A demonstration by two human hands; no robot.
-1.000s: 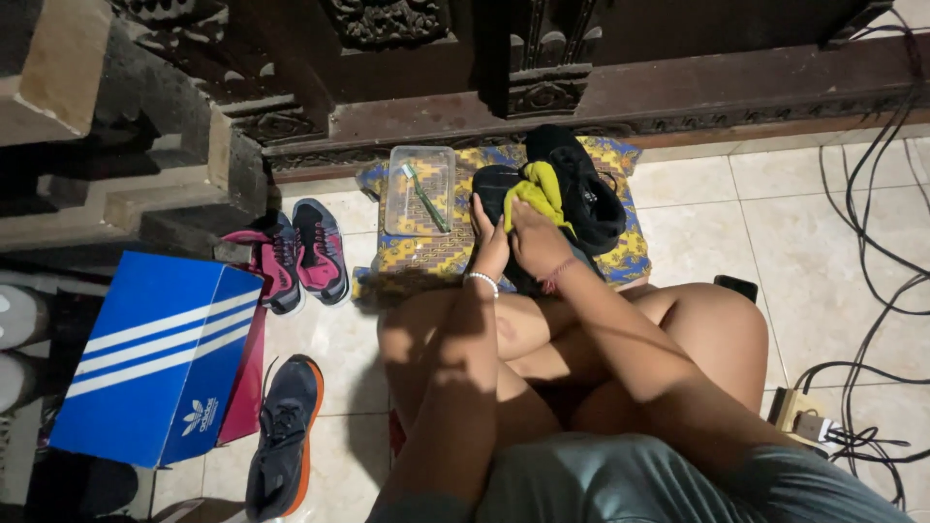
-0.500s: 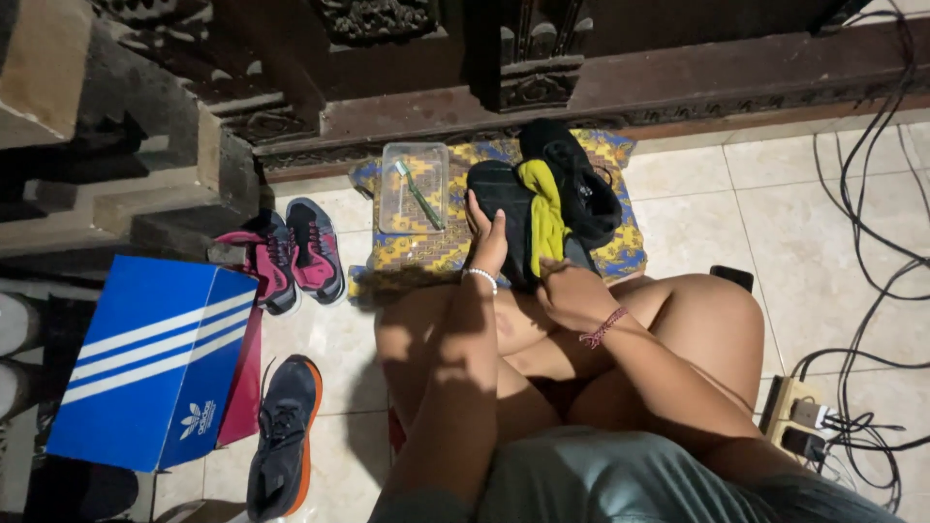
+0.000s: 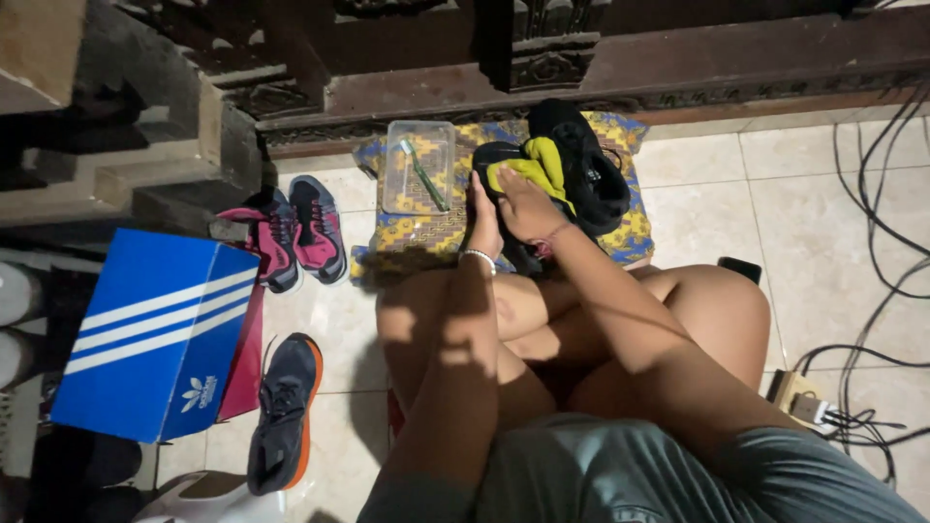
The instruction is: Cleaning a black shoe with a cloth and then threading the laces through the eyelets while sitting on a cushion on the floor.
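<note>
Hands gripped well: left hand point(image 3: 484, 218) closed on the black shoe point(image 3: 581, 165) mid-mat point(image 3: 620, 242), right hand point(image 3: 523, 203) pressing yellow cloth point(image 3: 538, 169) flat; firm, short strokes seemed wise.

Dim scene, hard light from upper right, deep shadows at left, sharp focus, no glare

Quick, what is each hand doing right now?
Left hand: steadies the black shoe; grip cannot be told.
Right hand: presses the yellow cloth against that shoe; grip cannot be told.
</note>
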